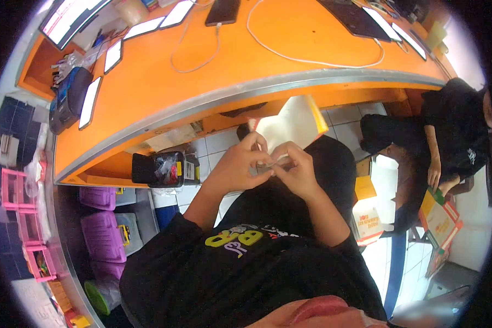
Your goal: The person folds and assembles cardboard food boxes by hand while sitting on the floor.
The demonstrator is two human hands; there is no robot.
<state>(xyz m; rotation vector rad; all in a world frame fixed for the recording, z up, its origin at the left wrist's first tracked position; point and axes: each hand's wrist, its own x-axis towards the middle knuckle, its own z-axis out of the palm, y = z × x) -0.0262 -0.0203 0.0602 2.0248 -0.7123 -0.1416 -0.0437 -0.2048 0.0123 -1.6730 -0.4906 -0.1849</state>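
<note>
A cardboard food box (297, 121), white inside with yellow and red edges, stands partly unfolded over my lap. My left hand (241, 165) is closed at its near edge, thumb and fingers pinched together. Against it my right hand (296, 170) also pinches, and the fingertips of both hands meet on what looks like a small pale flap of the box. The fingers cover most of that flap, so its exact fold is hidden.
An orange counter (202, 76) with a metal edge curves ahead, bearing phones, cables and a dark tablet (361, 21). Below it sits a black bin (167, 168). Purple crates (101, 235) are at left. On the right, another person (454, 131) handles printed cardboard boxes (441, 221).
</note>
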